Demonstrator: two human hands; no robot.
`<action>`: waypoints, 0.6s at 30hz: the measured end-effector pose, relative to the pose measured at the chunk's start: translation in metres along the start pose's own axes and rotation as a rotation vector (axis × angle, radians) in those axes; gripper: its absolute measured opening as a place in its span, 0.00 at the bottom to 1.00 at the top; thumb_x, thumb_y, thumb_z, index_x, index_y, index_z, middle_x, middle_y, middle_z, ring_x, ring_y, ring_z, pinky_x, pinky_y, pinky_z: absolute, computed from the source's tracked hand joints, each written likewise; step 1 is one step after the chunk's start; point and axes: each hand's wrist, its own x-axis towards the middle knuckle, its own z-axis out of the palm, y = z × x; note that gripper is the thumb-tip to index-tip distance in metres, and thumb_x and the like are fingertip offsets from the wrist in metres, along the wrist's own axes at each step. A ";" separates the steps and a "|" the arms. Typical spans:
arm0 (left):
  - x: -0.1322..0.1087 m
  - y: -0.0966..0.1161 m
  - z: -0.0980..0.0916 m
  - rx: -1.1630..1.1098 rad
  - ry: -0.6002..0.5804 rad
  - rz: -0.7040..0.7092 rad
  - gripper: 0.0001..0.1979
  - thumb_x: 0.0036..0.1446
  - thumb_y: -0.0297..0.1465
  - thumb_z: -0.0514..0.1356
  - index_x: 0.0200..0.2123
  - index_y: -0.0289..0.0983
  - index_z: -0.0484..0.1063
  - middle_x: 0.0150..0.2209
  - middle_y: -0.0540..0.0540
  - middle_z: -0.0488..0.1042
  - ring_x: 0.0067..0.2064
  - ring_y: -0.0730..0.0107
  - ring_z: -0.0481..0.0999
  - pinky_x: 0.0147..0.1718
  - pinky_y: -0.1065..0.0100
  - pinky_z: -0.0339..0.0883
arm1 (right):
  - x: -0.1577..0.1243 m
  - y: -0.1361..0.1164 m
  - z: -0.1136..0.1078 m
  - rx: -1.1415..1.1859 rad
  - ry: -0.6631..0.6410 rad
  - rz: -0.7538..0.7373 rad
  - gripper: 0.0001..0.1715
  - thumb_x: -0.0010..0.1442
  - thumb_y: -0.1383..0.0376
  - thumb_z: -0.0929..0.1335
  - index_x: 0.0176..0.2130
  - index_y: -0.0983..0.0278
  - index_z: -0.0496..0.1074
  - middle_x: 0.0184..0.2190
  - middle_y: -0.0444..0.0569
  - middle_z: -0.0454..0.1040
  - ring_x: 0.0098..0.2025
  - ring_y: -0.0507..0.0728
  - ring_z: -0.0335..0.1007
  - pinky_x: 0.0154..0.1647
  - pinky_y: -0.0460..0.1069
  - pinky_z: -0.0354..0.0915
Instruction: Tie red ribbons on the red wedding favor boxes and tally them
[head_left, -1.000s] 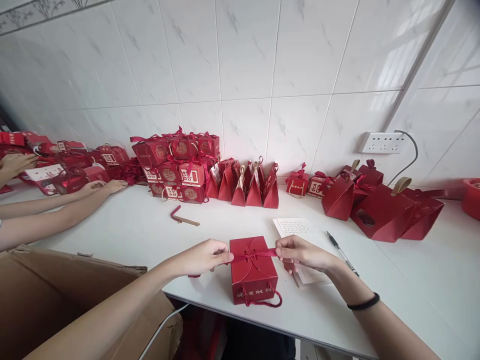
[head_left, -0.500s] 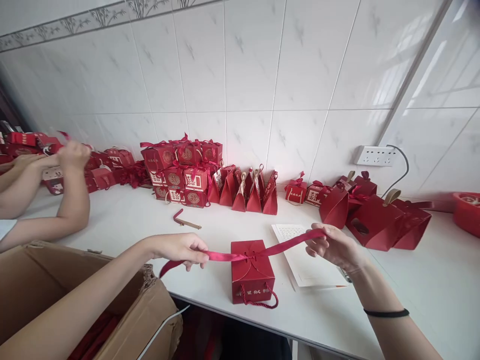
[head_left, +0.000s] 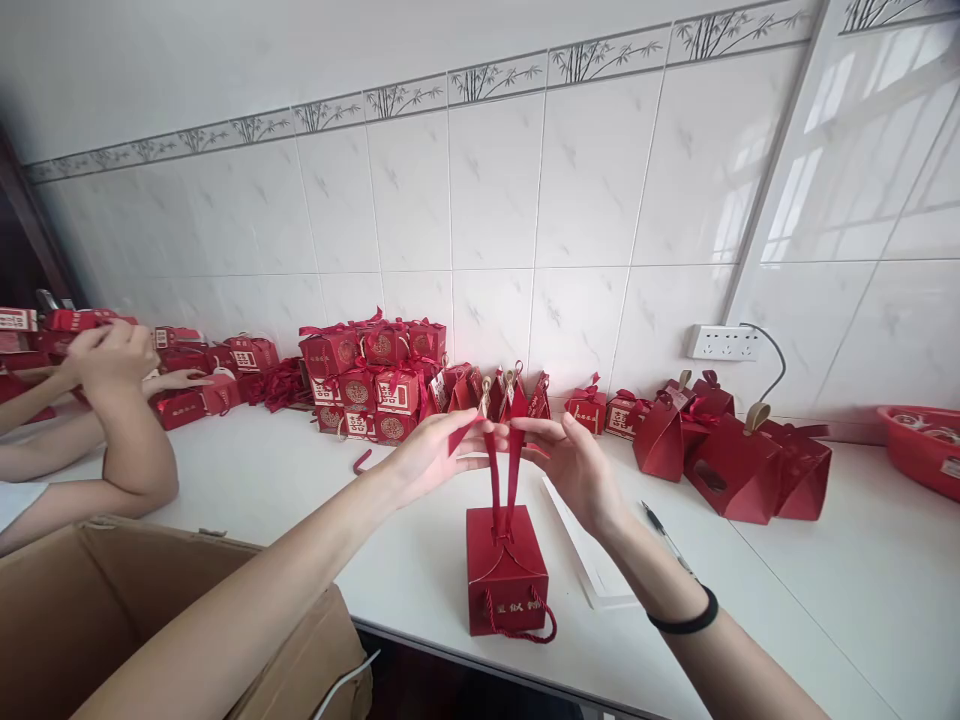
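Against the tiled wall [head_left: 495, 200] stands a white bench [head_left: 825, 580], and near its front edge sits a red box [head_left: 508, 585], upright, its lettered side and rope handle [head_left: 553, 625] facing the worker; I can't judge its longer side. The ribbon [head_left: 494, 480] rises steeply from the lid in two lengths. The box sits below and between the hands: the left hand [head_left: 431, 450] pinches ribbon; the right hand [head_left: 577, 465] meets it, thumb raised, its grip unclear.

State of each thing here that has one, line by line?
Gift box: closed
Ribbon: drawn up from the box, no bow
Left hand: holding the ribbon
Right hand: at the ribbon, grip unclear
Rope handle: hanging slack
Carton: open
Stacked boxes: ribbon-tied, closed
Pen: lying flat
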 end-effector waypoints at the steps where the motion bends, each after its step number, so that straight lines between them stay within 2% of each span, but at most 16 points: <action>1: 0.000 0.000 0.004 -0.011 -0.001 0.034 0.13 0.54 0.36 0.56 0.30 0.32 0.74 0.41 0.40 0.76 0.44 0.61 0.74 0.48 0.58 0.63 | 0.000 0.002 0.002 -0.030 -0.014 -0.034 0.25 0.57 0.47 0.62 0.39 0.62 0.76 0.43 0.52 0.74 0.49 0.61 0.65 0.50 0.57 0.60; 4: -0.001 -0.001 0.010 0.021 0.001 0.148 0.14 0.54 0.35 0.55 0.38 0.32 0.74 0.45 0.39 0.74 0.47 0.60 0.71 0.49 0.58 0.63 | 0.000 0.008 0.006 -0.071 -0.024 -0.102 0.25 0.60 0.48 0.59 0.44 0.60 0.74 0.47 0.51 0.72 0.52 0.62 0.63 0.51 0.58 0.58; 8: -0.005 -0.005 0.014 0.088 0.039 0.254 0.14 0.48 0.27 0.57 0.40 0.33 0.74 0.46 0.41 0.74 0.47 0.61 0.71 0.48 0.61 0.63 | -0.001 0.011 0.007 -0.073 0.017 -0.115 0.25 0.60 0.48 0.59 0.44 0.60 0.73 0.46 0.51 0.72 0.50 0.61 0.64 0.50 0.57 0.59; 9: -0.006 -0.005 0.014 0.077 0.059 0.266 0.12 0.48 0.26 0.58 0.38 0.33 0.74 0.43 0.42 0.75 0.44 0.63 0.73 0.45 0.62 0.64 | -0.001 0.010 0.005 -0.068 0.030 -0.114 0.25 0.59 0.48 0.60 0.43 0.61 0.74 0.44 0.51 0.73 0.48 0.60 0.65 0.49 0.57 0.60; 11: -0.007 -0.002 0.011 0.009 0.097 0.270 0.05 0.48 0.29 0.57 0.26 0.34 0.71 0.30 0.46 0.76 0.33 0.68 0.74 0.39 0.65 0.66 | -0.003 0.004 -0.001 -0.022 -0.005 -0.077 0.25 0.58 0.47 0.60 0.33 0.62 0.75 0.33 0.50 0.75 0.37 0.59 0.71 0.43 0.55 0.64; 12: -0.007 0.000 0.009 -0.027 0.113 0.270 0.09 0.49 0.32 0.55 0.20 0.35 0.67 0.22 0.48 0.73 0.25 0.71 0.72 0.35 0.65 0.66 | -0.004 0.000 -0.005 0.027 -0.049 -0.043 0.26 0.58 0.47 0.60 0.26 0.63 0.73 0.25 0.48 0.73 0.29 0.57 0.71 0.38 0.54 0.66; 14: -0.007 0.004 0.000 -0.033 0.129 0.251 0.18 0.50 0.38 0.52 0.13 0.38 0.54 0.13 0.52 0.64 0.16 0.75 0.64 0.31 0.64 0.65 | -0.006 -0.008 -0.016 0.113 -0.143 0.043 0.28 0.57 0.47 0.59 0.17 0.62 0.63 0.14 0.42 0.65 0.15 0.53 0.63 0.26 0.52 0.65; 16: -0.007 0.001 -0.009 0.142 0.124 0.190 0.18 0.50 0.39 0.51 0.13 0.39 0.52 0.12 0.53 0.61 0.15 0.74 0.63 0.31 0.63 0.65 | -0.009 -0.011 -0.026 0.026 -0.181 0.137 0.26 0.56 0.49 0.60 0.17 0.62 0.59 0.13 0.40 0.63 0.11 0.52 0.60 0.20 0.50 0.62; 18: -0.008 -0.010 -0.016 0.507 0.079 0.103 0.13 0.48 0.36 0.54 0.16 0.38 0.59 0.17 0.51 0.66 0.21 0.71 0.68 0.32 0.64 0.64 | -0.013 -0.008 -0.031 -0.306 -0.207 0.219 0.20 0.56 0.53 0.63 0.20 0.63 0.63 0.17 0.42 0.67 0.16 0.52 0.63 0.22 0.48 0.61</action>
